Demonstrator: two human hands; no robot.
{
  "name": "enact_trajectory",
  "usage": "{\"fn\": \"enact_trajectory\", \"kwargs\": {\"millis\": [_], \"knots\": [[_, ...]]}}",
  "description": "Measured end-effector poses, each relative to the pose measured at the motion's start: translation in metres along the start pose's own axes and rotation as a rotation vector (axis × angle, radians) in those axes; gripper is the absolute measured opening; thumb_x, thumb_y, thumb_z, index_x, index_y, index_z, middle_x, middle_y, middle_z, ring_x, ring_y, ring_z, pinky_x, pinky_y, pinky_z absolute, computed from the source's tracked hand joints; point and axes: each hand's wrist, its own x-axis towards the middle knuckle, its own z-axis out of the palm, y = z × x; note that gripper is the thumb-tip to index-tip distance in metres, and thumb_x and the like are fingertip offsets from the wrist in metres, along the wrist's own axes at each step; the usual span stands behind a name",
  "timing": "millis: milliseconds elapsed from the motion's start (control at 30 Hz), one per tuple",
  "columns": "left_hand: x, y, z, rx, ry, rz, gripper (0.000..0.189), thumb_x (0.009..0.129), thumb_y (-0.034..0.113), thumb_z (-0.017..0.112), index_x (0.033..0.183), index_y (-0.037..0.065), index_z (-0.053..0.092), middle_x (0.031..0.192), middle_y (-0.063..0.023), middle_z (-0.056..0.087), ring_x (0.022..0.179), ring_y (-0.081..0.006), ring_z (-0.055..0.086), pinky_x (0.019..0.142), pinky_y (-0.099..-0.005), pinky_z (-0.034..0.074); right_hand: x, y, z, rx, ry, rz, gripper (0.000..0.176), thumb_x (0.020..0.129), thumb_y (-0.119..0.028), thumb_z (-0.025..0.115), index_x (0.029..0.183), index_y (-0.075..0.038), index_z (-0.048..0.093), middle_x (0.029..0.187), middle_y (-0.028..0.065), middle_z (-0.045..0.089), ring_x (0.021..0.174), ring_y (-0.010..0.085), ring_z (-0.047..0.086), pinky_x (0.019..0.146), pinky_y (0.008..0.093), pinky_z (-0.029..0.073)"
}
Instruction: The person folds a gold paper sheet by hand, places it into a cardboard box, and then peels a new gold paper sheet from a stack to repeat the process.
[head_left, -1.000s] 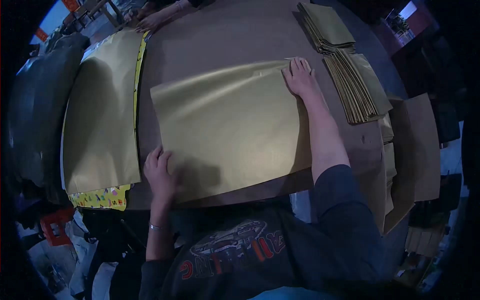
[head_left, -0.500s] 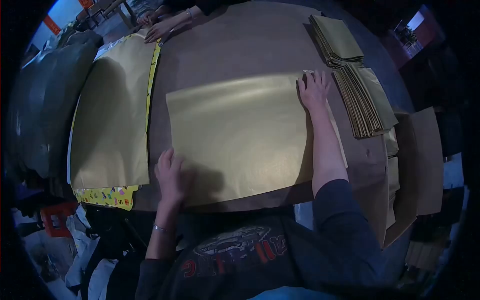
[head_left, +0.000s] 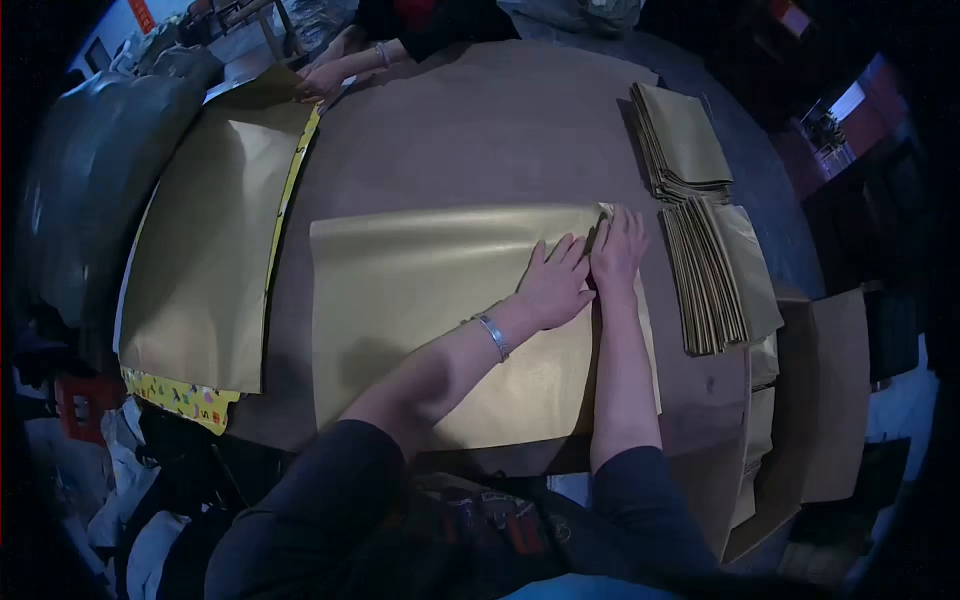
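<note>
A sheet of gold paper lies on the brown tabletop in front of me, slightly curled along its far edge. My left hand rests palm down on its right part, fingers stretched out and apart; a silver bracelet circles that wrist. Close beside it, my right hand lies at the sheet's far right corner with fingers extended over the edge. A small pale bit of the corner shows by these fingertips. What is under the right palm is hidden.
Folded gold paper stacks stand at the right, above an open cardboard box. At left, another gold sheet overlies yellow patterned paper. Another person's hands touch its far end. A bulky dark sack sits beyond.
My left hand has moved from the sheet's near left edge across to beside my right hand. The right hand stays at the far right corner, its fingers closer together. The view has tilted up.
</note>
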Motion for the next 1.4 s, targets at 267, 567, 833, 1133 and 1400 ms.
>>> {"fn": "enact_trajectory", "kwargs": {"millis": [267, 567, 833, 1133, 1400], "knots": [[-0.031, -0.09, -0.022, 0.09, 0.072, -0.219, 0.074, 0.092, 0.056, 0.048, 0.147, 0.009, 0.035, 0.157, -0.0159, 0.022, 0.146, -0.0327, 0.018, 0.115, -0.0597, 0.018, -0.002, 0.02, 0.007, 0.169, 0.101, 0.02, 0.036, 0.096, -0.021, 0.046, 0.126, -0.003, 0.051, 0.128, 0.02, 0.052, 0.127, 0.0396, 0.042, 0.108, 0.053, 0.029], [-0.158, -0.209, -0.072, 0.154, 0.08, -0.606, 0.074, 0.092, 0.052, 0.049, 0.15, 0.009, 0.029, 0.158, -0.0165, 0.021, 0.146, -0.0352, 0.017, 0.115, -0.0601, 0.016, 0.002, 0.019, 0.01, 0.241, 0.139, 0.256, 0.042, 0.093, -0.023, 0.049, 0.131, -0.005, 0.05, 0.123, 0.0236, 0.056, 0.119, 0.0401, 0.048, 0.101, 0.048, 0.037], [-0.162, -0.21, -0.074, 0.152, 0.086, -0.639, 0.077, 0.09, 0.05, 0.053, 0.147, 0.004, 0.031, 0.158, -0.0191, 0.017, 0.146, -0.0369, 0.015, 0.117, -0.0553, 0.015, 0.041, 0.015, 0.001, 0.22, 0.179, 0.478, 0.041, 0.092, -0.031, 0.052, 0.124, -0.006, 0.058, 0.116, 0.0195, 0.064, 0.113, 0.0355, 0.058, 0.101, 0.047, 0.038], [-0.16, -0.202, -0.082, -0.057, 0.063, -0.643, 0.077, 0.093, 0.05, 0.05, 0.151, 0.007, 0.026, 0.152, -0.0249, 0.029, 0.141, -0.0382, 0.028, 0.116, -0.0493, 0.021, 0.059, 0.013, 0.01, 0.094, 0.081, 0.449, 0.04, 0.09, -0.034, 0.055, 0.121, -0.009, 0.061, 0.113, 0.0171, 0.066, 0.109, 0.0345, 0.061, 0.097, 0.0467, 0.042], [-0.159, -0.208, -0.069, 0.229, 0.116, -0.629, 0.074, 0.09, 0.052, 0.051, 0.149, 0.012, 0.031, 0.157, -0.0148, 0.024, 0.146, -0.034, 0.019, 0.113, -0.0612, 0.017, 0.062, 0.013, 0.007, 0.319, 0.145, 0.449, 0.039, 0.09, -0.027, 0.056, 0.125, -0.011, 0.058, 0.118, 0.0168, 0.063, 0.116, 0.0333, 0.055, 0.102, 0.0501, 0.035]]}}
